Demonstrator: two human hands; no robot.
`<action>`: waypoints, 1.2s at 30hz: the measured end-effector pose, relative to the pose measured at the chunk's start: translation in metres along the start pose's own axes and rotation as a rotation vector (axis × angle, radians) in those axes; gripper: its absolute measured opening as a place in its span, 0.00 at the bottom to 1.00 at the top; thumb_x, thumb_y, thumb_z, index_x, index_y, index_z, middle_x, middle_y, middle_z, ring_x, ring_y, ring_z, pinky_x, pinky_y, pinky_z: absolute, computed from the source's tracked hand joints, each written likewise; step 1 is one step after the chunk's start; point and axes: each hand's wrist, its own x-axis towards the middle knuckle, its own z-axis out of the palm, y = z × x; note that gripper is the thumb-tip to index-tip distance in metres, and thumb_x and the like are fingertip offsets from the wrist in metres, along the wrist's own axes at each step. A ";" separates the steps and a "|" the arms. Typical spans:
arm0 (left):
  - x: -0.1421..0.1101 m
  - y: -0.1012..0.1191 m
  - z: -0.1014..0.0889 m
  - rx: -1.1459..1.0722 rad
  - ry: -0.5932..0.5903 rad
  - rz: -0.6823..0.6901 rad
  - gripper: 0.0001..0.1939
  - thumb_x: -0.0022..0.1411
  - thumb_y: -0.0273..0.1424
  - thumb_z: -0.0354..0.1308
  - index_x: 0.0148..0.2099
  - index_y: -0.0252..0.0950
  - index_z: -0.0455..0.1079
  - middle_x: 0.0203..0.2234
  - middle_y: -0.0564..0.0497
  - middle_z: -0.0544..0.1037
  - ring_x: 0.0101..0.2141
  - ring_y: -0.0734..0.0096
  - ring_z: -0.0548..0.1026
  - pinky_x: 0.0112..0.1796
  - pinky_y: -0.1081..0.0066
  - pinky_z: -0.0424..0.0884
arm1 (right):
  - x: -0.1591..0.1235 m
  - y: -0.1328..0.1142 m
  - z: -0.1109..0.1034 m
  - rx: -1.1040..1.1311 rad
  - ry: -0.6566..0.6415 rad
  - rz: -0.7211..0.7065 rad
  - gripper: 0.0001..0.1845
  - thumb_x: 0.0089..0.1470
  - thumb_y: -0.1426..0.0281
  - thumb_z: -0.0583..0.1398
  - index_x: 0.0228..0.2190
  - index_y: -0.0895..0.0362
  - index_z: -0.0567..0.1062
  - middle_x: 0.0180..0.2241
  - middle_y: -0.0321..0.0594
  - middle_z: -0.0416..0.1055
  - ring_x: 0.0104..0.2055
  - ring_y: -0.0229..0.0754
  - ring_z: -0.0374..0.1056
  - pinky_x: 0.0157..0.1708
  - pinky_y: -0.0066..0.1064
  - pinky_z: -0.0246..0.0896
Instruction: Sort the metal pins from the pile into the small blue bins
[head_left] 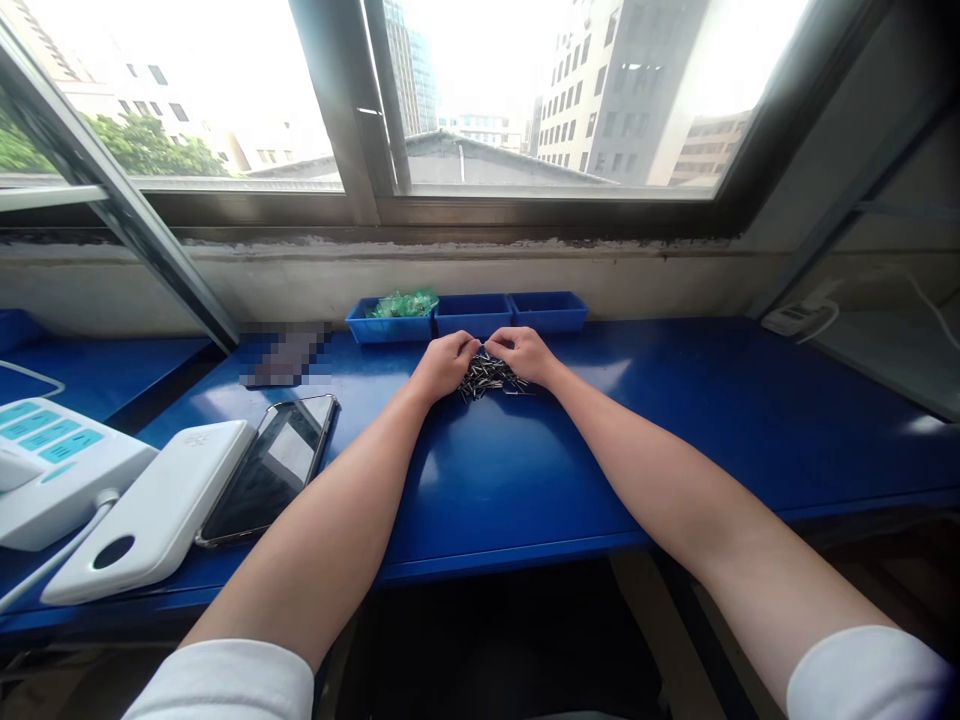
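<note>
My left hand (448,366) and my right hand (529,356) meet almost fingertip to fingertip above the blue table. Both are closed in a pinch; whatever lies between the fingers is too small to make out. Right under them spreads a pile of small, thin black and silver pieces (489,377), like short pins or screws. A few stray pieces lie at its right side, by my right hand. Just behind the hands stand three joined blue bins: the left bin (391,330) holds crumpled green plastic (405,303), then come the middle bin (472,318) and the right bin (551,320).
At the left lie a smartphone (274,465), a white power bank (154,510) and a white power strip (67,465) with a cable. A blurred-out item (289,355) lies behind the phone. A metal post (161,240) rises at the left; the window (525,100) is behind.
</note>
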 end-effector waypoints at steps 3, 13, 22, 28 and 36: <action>0.000 0.000 0.000 -0.004 0.027 0.019 0.13 0.63 0.37 0.49 0.40 0.37 0.71 0.33 0.51 0.78 0.34 0.69 0.73 0.38 0.72 0.67 | 0.001 0.002 0.001 -0.005 0.009 0.031 0.17 0.53 0.60 0.56 0.23 0.58 0.75 0.24 0.36 0.72 0.28 0.37 0.65 0.31 0.28 0.58; 0.002 -0.005 0.001 0.043 0.047 0.010 0.14 0.63 0.36 0.47 0.36 0.36 0.72 0.31 0.49 0.78 0.33 0.67 0.73 0.38 0.70 0.67 | 0.002 -0.001 -0.002 0.166 0.096 -0.028 0.13 0.46 0.62 0.62 0.29 0.59 0.77 0.27 0.39 0.75 0.29 0.38 0.68 0.32 0.30 0.62; 0.005 -0.014 0.003 0.169 0.090 -0.085 0.20 0.65 0.40 0.45 0.50 0.33 0.68 0.46 0.43 0.75 0.47 0.60 0.71 0.48 0.65 0.65 | 0.002 0.004 -0.011 -0.186 0.305 0.037 0.18 0.49 0.65 0.58 0.42 0.57 0.77 0.40 0.41 0.76 0.45 0.47 0.66 0.48 0.40 0.60; 0.006 -0.019 0.006 0.240 -0.011 -0.145 0.22 0.64 0.43 0.44 0.50 0.33 0.67 0.47 0.41 0.73 0.49 0.57 0.70 0.51 0.63 0.63 | 0.002 0.017 -0.023 -0.656 0.291 0.235 0.32 0.49 0.66 0.56 0.56 0.58 0.63 0.57 0.46 0.63 0.54 0.57 0.52 0.50 0.53 0.49; 0.005 -0.017 0.006 0.271 -0.085 -0.168 0.22 0.64 0.43 0.44 0.49 0.33 0.68 0.46 0.41 0.73 0.49 0.57 0.70 0.50 0.63 0.63 | 0.003 0.026 -0.028 -0.792 0.194 0.422 0.35 0.48 0.65 0.56 0.58 0.58 0.59 0.62 0.45 0.54 0.57 0.60 0.47 0.51 0.54 0.47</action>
